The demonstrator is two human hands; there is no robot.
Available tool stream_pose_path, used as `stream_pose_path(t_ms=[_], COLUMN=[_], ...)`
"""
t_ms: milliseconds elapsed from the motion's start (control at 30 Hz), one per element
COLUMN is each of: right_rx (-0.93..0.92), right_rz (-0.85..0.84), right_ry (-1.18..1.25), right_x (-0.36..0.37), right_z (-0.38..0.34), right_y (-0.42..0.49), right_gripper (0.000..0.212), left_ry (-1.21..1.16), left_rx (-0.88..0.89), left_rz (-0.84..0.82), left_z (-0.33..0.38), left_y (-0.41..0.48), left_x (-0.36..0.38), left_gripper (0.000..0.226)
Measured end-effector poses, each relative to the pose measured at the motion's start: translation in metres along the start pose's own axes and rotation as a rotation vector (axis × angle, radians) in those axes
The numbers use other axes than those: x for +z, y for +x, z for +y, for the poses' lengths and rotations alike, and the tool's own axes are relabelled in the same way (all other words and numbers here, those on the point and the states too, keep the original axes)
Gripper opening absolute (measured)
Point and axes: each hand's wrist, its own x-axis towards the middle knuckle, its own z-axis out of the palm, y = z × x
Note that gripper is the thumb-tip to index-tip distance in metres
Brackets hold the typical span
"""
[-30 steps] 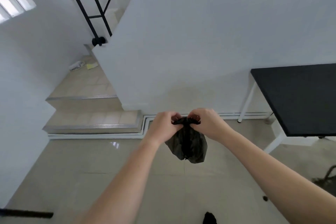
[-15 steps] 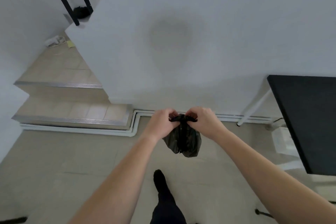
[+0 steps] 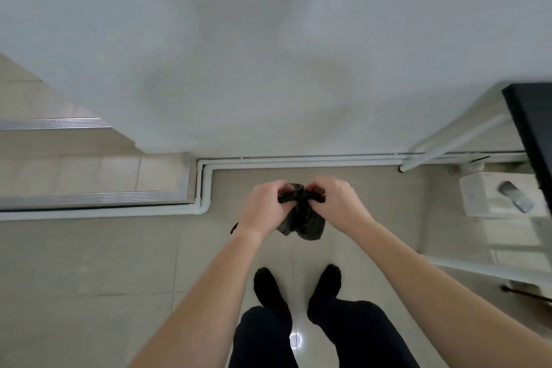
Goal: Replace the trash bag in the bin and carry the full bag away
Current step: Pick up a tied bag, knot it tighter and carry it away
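You stand facing a plain white wall [image 3: 268, 54] on a pale tiled floor [image 3: 89, 278]. To your left, tiled steps [image 3: 89, 176] with metal edging rise beside the wall, and white pipes [image 3: 298, 160] run along the wall's foot and bend round the bottom step. At your right edge is a black table top [image 3: 534, 128] on white legs [image 3: 454, 143]. Beneath it sits a white box [image 3: 484, 197] with a small grey object [image 3: 515, 196] lying on top; what that is, you cannot tell. Your legs in dark trousers end in black-socked feet [image 3: 270, 290] set side by side on the tiles.

Your left hand [image 3: 265, 209] and right hand [image 3: 337, 203] meet in front of you, fingers curled, each pinching the bunched top of a small black trash bag [image 3: 304, 221]. The bag hangs crumpled and slack below your knuckles, in the air above the floor between your feet and the wall. Whether anything is inside it cannot be seen.
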Motion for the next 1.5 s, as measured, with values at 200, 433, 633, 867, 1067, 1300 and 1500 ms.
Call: stream_pose_path(t_ms=[200,433,633,867,1067,1300,1500], right_rx=[0.047,0.043,-0.005,-0.102,-0.151,-0.189,-0.218], right_rz=[-0.045,-0.076,-0.043,0.010,0.040,0.044,0.005], right_ry=[-0.013,-0.029,-0.067,-0.065,-0.097,-0.211,-0.253], right_x=[0.061,0.138,0.207,0.272,0.295,0.311,0.297], right_z=[0.066,0.140,0.210,0.271,0.303,0.320,0.315], right_y=[0.092,0.195,0.271,0.335,0.360,0.375,0.368], right_gripper=[0.027,0.030,0.028,0.029,0.027,0.028,0.034], left_ry=[-0.020,-0.010,-0.018,0.033,0.088,0.244,0.283], left_rx=[-0.053,-0.072,-0.062,-0.002,0.083,0.123,0.131], left_rz=[-0.037,-0.049,-0.072,-0.028,-0.039,-0.128,-0.145], left_z=[-0.071,-0.164,-0.237,-0.309,-0.339,-0.346,-0.340], left_y=[0.088,0.182,0.253,0.312,0.341,0.363,0.360], left_x=[0.062,0.134,0.194,0.248,0.273,0.283,0.277], left_gripper=[0.013,0.011,0.019,0.013,0.015,0.011,0.019])
